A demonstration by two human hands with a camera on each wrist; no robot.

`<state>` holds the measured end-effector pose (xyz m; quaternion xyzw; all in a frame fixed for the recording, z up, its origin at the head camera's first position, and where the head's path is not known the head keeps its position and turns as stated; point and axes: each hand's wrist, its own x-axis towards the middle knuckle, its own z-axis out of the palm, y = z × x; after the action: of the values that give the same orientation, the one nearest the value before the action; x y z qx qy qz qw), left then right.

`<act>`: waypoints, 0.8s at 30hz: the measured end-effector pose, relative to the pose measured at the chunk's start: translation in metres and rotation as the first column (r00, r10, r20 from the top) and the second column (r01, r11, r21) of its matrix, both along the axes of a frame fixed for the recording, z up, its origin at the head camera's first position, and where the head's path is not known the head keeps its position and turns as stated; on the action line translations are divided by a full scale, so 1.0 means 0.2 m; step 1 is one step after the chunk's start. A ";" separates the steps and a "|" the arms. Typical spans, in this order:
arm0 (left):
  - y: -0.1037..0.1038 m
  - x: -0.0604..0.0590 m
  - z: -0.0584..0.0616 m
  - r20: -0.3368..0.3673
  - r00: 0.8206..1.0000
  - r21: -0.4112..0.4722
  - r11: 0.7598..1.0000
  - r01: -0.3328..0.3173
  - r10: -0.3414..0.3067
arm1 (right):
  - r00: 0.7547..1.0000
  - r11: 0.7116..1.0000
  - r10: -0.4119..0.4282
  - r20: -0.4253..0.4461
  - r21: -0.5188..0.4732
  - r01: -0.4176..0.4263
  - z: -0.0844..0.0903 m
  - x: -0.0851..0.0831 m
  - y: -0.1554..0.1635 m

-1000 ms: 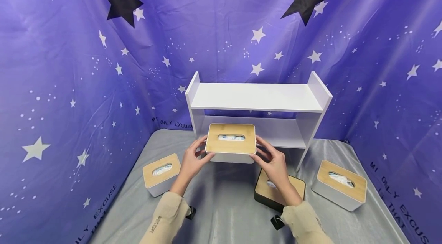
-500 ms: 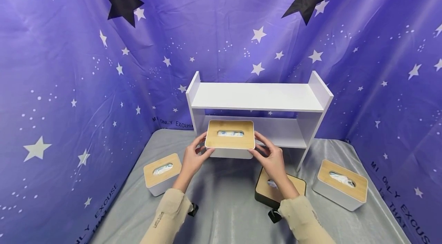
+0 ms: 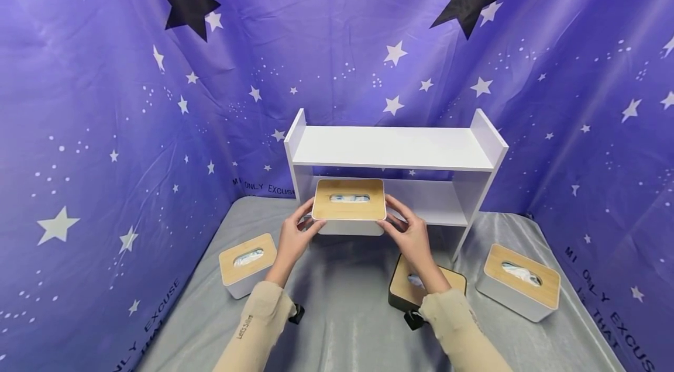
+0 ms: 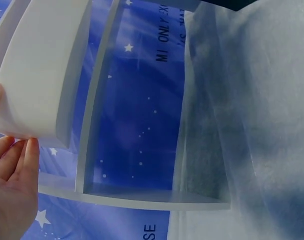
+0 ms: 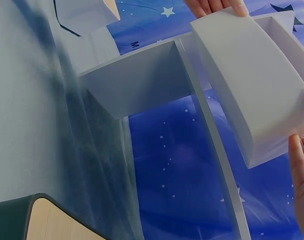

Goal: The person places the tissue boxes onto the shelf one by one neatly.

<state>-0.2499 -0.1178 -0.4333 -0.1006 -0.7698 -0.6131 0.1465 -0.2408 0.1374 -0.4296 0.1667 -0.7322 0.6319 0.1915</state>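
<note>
Head view: tissue box (image 3: 349, 207) holds tissues (image 3: 348, 198).

- box (image 3: 349, 226): matt white plastic walls, smooth pale wood lid;
- shelf (image 3: 392, 148): smooth matt white board;
- cloth (image 3: 342, 302) under shelf: grey, satiny sheen

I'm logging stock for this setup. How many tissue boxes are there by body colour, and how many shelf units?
White tissue boxes: 3 (held, left, right)
Black tissue box: 1
White shelf unit: 1
Total: 5
</note>
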 end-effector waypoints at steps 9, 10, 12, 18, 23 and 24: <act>-0.01 -0.09 -0.07 0.003 1.000 0.060 0.998 -0.017 0.017 | 0.999 0.998 -0.015 -0.034 -0.058 0.013 -0.11 -0.11 -0.01; -0.01 -0.11 -0.09 0.000 1.000 0.070 0.997 -0.023 0.023 | 0.999 0.998 -0.016 -0.034 -0.064 0.014 -0.13 -0.13 0.00; -0.01 -0.14 -0.14 -0.004 1.000 0.092 0.995 -0.029 0.030 | 0.999 0.997 -0.018 -0.040 -0.070 0.015 -0.14 -0.14 -0.01; 0.00 -0.09 -0.06 -0.015 1.000 0.103 0.995 -0.013 0.014 | 1.000 0.996 -0.009 -0.015 -0.089 0.008 -0.06 -0.11 -0.04; 0.00 -0.06 -0.02 -0.018 1.000 0.108 0.994 -0.009 0.011 | 1.000 0.995 -0.004 -0.021 -0.103 0.002 -0.08 -0.12 -0.05; 0.00 -0.06 -0.02 -0.017 1.000 0.114 0.993 -0.009 0.011 | 1.000 0.995 -0.006 -0.021 -0.104 0.003 -0.09 -0.13 -0.04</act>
<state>-0.2628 -0.1175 -0.4375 -0.0938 -0.7328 -0.6542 0.1619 -0.2669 0.1285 -0.4475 0.1617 -0.6966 0.6669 0.2093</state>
